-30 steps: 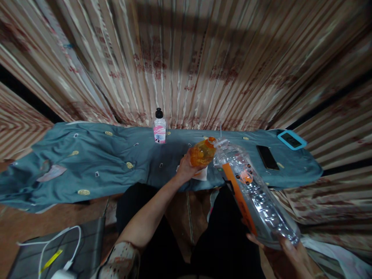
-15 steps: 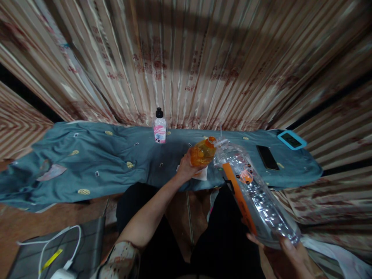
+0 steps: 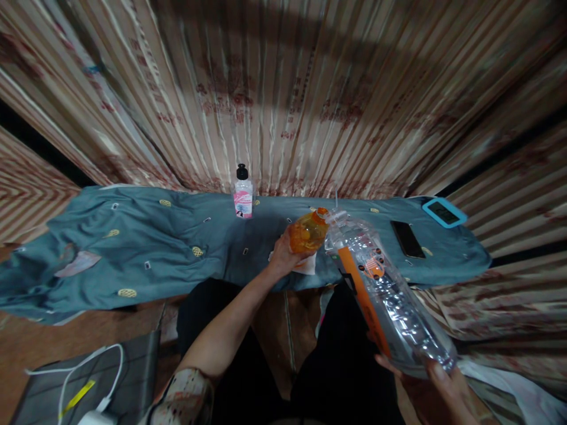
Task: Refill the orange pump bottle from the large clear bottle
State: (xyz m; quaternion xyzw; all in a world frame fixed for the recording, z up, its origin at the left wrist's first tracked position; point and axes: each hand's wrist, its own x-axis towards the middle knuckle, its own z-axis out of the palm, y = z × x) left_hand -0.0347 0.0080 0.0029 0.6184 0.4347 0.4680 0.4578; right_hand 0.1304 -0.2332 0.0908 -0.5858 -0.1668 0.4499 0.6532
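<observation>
My left hand (image 3: pixel 282 255) is wrapped round a small orange bottle (image 3: pixel 309 231) that stands on a white cloth (image 3: pixel 308 265) on the teal-covered table (image 3: pixel 146 248). My right hand (image 3: pixel 436 386) holds the base of a large clear plastic bottle (image 3: pixel 385 289) with an orange label. This big bottle is tilted, and its mouth meets the mouth of the orange bottle. It looks nearly empty.
A small pink-labelled bottle with a black cap (image 3: pixel 243 195) stands at the table's back edge. A black phone (image 3: pixel 408 238) and a blue-framed device (image 3: pixel 444 212) lie at the right. Striped curtains hang behind. A white charger and cable (image 3: pixel 95 383) lie low left.
</observation>
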